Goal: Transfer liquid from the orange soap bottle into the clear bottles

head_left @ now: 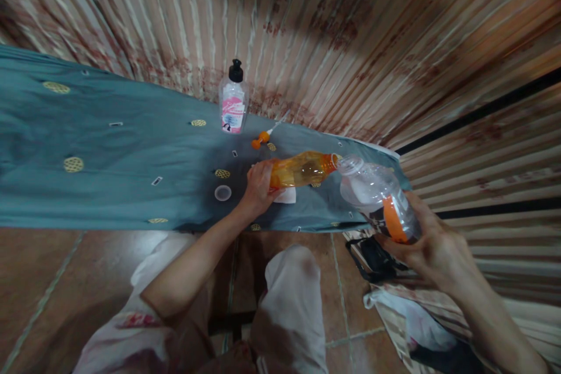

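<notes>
My left hand [258, 189] grips the base of an orange translucent bottle [302, 170], which is tilted on its side over the teal cloth [109, 152]. My right hand [427, 245] holds a clear plastic bottle [379, 198] with an orange label, tipped so that its open mouth meets the orange bottle's open neck. Under the orange bottle lies a small white paper [287, 196]. A round clear cap [222, 192] rests on the cloth just left of my left hand. An orange pump nozzle [261, 139] with a thin tube lies behind the bottles.
A white pump bottle [232, 102] with a pink label and black top stands at the back of the cloth, against a striped curtain [350, 29]. A black bag [372, 257] and white plastic lie on the tiled floor at right. My knees are below.
</notes>
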{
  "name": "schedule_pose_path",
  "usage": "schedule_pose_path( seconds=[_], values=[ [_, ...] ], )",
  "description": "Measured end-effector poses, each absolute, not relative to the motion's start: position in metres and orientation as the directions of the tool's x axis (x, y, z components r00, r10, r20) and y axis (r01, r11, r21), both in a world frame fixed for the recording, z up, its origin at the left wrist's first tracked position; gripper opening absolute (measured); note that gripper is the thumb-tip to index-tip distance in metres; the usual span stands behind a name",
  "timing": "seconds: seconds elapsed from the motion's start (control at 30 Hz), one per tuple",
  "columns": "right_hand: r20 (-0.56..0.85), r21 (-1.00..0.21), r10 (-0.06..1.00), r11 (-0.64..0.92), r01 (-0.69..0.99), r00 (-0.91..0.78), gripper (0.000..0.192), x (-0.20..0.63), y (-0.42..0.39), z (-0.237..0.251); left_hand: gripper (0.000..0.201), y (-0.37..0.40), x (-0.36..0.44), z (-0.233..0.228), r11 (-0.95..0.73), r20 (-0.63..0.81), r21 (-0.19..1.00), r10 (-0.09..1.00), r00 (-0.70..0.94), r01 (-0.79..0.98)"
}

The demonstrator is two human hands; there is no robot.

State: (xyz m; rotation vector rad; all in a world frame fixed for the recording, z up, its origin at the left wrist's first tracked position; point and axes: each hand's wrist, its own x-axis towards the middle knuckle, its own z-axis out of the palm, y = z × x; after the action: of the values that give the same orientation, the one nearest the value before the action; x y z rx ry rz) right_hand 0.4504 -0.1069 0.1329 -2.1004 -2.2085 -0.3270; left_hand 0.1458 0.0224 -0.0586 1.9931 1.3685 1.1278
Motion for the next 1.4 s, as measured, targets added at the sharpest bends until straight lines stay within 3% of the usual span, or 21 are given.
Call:
schedule_pose_path(
  seconds=[1.4],
  values=[
    [0.175, 0.097, 0.984, 0.01, 0.995, -0.027, 0.084, 0.4434, -0.1076, 0.1378, 0.064, 0.0214, 0.1462, -0.0569, -0.389, 0.363, 0.761, 0.919, 0.156, 0.52]
  ],
)
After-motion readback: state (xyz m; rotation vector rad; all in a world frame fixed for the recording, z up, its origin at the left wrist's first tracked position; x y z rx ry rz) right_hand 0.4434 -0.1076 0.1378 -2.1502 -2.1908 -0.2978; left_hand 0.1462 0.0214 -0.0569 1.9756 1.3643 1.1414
